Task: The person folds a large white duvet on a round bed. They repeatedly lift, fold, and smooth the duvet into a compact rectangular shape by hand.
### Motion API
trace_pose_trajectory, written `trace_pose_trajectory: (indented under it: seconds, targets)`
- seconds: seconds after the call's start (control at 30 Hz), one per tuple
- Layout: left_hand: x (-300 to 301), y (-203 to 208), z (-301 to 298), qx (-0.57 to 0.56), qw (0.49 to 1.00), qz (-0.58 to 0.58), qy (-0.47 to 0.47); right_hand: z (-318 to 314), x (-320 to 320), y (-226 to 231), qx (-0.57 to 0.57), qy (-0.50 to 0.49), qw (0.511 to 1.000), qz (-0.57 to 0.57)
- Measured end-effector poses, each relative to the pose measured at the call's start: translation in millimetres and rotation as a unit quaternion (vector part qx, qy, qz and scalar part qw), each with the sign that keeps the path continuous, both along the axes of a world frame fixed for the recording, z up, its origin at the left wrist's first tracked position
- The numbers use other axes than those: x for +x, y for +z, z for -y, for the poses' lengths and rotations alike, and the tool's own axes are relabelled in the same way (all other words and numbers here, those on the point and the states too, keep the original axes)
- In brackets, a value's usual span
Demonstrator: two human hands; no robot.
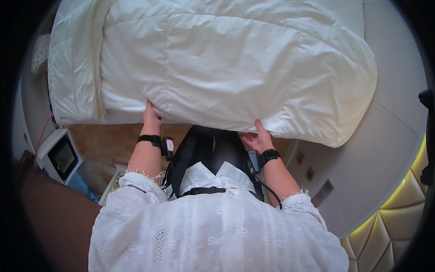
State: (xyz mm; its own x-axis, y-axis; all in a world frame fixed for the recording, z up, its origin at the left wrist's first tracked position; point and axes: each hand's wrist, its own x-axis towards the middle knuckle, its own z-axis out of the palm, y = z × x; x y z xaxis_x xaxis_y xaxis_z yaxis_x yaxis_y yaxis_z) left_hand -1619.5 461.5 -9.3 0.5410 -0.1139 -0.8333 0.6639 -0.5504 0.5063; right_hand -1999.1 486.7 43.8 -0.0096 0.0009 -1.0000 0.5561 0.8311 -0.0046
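White quilt (235, 68) spread broadly across 12 o'clock, creased, its near edge reaching the person; tufted padded panel (408, 215) at 4 o'clock, edged with yellow light; white boxy device (76, 150), dark-screened, at 9 o'clock; left hand (152, 114) at 10, right hand (260, 139) at 3; each hand's fingers closed on the quilt's near edge, partly hidden.

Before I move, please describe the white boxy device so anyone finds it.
Find the big white quilt held by the left hand and right hand. Near its lower left corner is the device. Its dark screen sets it apart from the blue object nearby.
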Motion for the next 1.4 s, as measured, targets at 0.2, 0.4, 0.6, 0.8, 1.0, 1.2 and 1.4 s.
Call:
trace_pose_trajectory:
  seconds: [0.2, 0.4, 0.6, 0.8, 1.0, 1.2, 1.4]
  targets:
    - [-50, 18, -4, 0.117, 0.979, 0.135, -0.094, 28, -5, 44, -0.154, 0.402, 0.902, 0.038]
    - [-95, 46, 12, 0.02, 0.751, 0.425, -0.505, 62, -51, 27, -0.432, 0.422, 0.699, -0.383]
    - [-188, 57, 68, -0.132, 0.437, 0.372, -0.808, 45, -172, -11, -0.205, 0.543, 0.578, -0.574]
    - [-336, 57, 102, -0.099, 0.401, 0.336, -0.846, 22, -288, -20, -0.098, 0.367, 0.69, -0.617]
    - [-462, 69, 85, -0.179, 0.219, 0.214, -0.935, 0, -341, -38, -0.05, -0.186, 0.851, -0.49]
    - [-473, 66, 83, -0.208, 0.227, 0.152, -0.939, -35, -369, -43, -0.253, -0.413, 0.863, -0.146]
    - [-452, 62, 105, -0.205, 0.404, 0.026, -0.891, -23, -354, 11, -0.317, -0.384, 0.848, -0.184]
